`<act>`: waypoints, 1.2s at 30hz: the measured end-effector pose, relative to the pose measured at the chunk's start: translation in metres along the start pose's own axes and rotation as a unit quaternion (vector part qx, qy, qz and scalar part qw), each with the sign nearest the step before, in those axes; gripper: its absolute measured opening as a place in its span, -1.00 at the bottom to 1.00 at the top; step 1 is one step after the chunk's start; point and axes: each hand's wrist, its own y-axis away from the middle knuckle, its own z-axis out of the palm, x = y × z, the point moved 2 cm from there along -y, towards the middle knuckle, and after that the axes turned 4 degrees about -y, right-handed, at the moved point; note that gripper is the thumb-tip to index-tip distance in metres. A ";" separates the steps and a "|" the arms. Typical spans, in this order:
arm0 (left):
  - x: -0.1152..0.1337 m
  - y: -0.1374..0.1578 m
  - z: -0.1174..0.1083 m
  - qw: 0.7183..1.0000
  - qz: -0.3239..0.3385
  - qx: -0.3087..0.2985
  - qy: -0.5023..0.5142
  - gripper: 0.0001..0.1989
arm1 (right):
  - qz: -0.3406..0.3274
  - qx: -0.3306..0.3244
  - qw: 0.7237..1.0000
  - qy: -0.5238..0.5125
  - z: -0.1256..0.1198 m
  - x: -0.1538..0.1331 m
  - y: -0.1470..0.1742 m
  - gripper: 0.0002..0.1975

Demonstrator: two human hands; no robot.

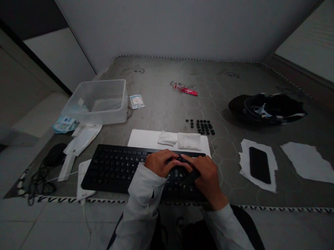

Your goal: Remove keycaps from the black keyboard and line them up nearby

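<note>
Around my keyboard (112, 168): folded cloths (180, 139) and loose keycaps (202, 126) block directly behind; plastic tub (101, 100) behind-left; phone (259, 165) right. Bare mat (162, 106) farther behind gives me passage.

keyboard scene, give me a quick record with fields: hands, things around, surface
left hand: curled on the black keyboard, right of its middle
right hand: on the keyboard too, holding a small dark tool; kind unclear
loose keycaps: grouped behind the keyboard
white cloths: two, folded, on a white sheet
phone: on torn paper, right
clear bin: back left
surface: grey mat
</note>
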 end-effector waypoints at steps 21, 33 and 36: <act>0.001 -0.001 -0.002 1.000 -0.009 -0.005 0.010 -0.82 | 0.038 0.009 0.999 -0.008 0.001 0.004 0.003 -0.86; 0.000 0.000 -0.001 1.000 -0.006 -0.020 0.012 -0.86 | 0.037 0.007 0.999 0.002 0.000 0.003 0.001 -0.85; -0.001 0.000 0.000 1.000 0.001 -0.019 0.010 -0.85 | 0.039 0.009 0.999 -0.003 0.000 0.003 0.001 -0.85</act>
